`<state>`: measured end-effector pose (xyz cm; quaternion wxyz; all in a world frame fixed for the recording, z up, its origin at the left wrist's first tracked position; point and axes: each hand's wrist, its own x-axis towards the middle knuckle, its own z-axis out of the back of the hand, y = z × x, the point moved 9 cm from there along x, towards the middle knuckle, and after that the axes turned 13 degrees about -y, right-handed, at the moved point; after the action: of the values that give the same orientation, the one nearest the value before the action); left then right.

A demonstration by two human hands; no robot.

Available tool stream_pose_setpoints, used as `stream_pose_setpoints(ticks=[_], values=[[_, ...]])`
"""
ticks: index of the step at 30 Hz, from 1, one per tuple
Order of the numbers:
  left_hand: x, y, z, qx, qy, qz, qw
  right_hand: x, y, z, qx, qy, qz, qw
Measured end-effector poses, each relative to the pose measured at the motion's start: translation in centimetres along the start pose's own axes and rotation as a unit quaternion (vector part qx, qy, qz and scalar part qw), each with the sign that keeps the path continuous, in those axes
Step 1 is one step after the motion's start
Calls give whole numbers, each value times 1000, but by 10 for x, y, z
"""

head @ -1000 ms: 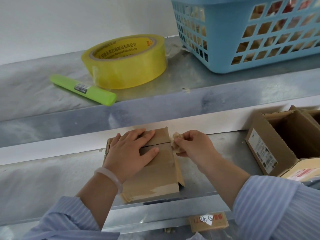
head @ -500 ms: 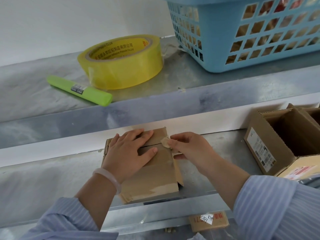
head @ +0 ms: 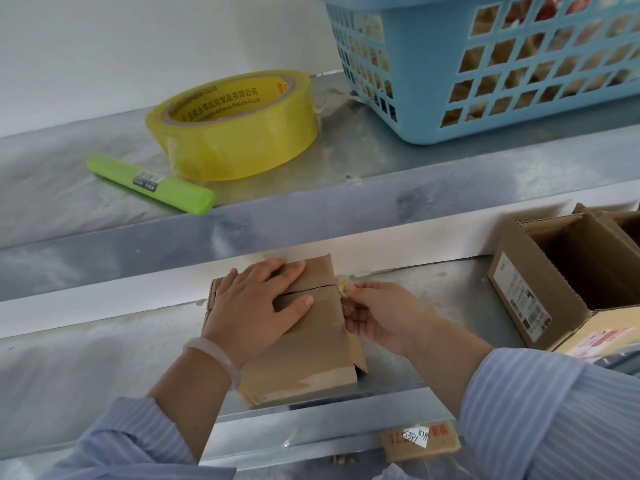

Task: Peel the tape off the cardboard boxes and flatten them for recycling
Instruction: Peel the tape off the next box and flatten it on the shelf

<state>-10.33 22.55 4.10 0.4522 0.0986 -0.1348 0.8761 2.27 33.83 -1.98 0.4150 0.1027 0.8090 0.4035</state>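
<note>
A small brown cardboard box lies on the lower metal shelf, its top flaps meeting at a seam and glossy clear tape across its front part. My left hand presses flat on top of the box with straight fingers. My right hand is at the box's right edge and pinches a crumpled wad of peeled tape near the end of the seam.
On the upper shelf stand a yellow tape roll, a green marker-like tube and a blue plastic basket with cardboard inside. An open cardboard box sits at the right of the lower shelf. A labelled carton shows below.
My right hand with the tape wad moved from the top of the seam back out to the box's right edge. My left hand stayed pressed on the box.
</note>
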Motion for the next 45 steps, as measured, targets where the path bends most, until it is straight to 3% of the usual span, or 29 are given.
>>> stream_pose_setpoints(ticks=[6,9,10,12,13,14,18,20,26,32,35,37,41,45], values=[[1,-1,-1,7,1,-5,1000,5,-8,3,34,-40,-31,998],[2,-1,-1,7,-2,-2,1000,10,-3,12,-65,-104,37,992],[2,-1,-1,7,-3,-1,1000,11,4,16,-148,-136,91,975],[2,-1,-1,8,-2,-1,1000,6,24,19,-326,-186,225,899],[2,-1,-1,9,-1,-2,1000,5,29,17,-365,-196,265,871],[2,-1,-1,11,1,-3,1000,5,29,17,-369,-199,276,865],[1,-1,1,7,-1,2,1000,14,5,20,-151,-153,115,970],[1,-1,1,8,0,2,1000,12,-1,16,-76,-113,67,988],[1,-2,2,6,-2,0,1000,10,1,10,-31,-24,35,999],[2,-1,1,10,2,-3,1000,21,5,12,-136,-62,83,985],[2,-1,1,6,0,-1,1000,25,14,12,-274,-122,158,941],[2,-1,0,8,2,-2,1000,26,14,12,-305,-145,166,927],[1,-2,2,5,-2,-2,1000,27,-12,14,-128,-119,28,984],[2,-3,2,4,0,-1,1000,28,-12,18,-113,-140,39,983]])
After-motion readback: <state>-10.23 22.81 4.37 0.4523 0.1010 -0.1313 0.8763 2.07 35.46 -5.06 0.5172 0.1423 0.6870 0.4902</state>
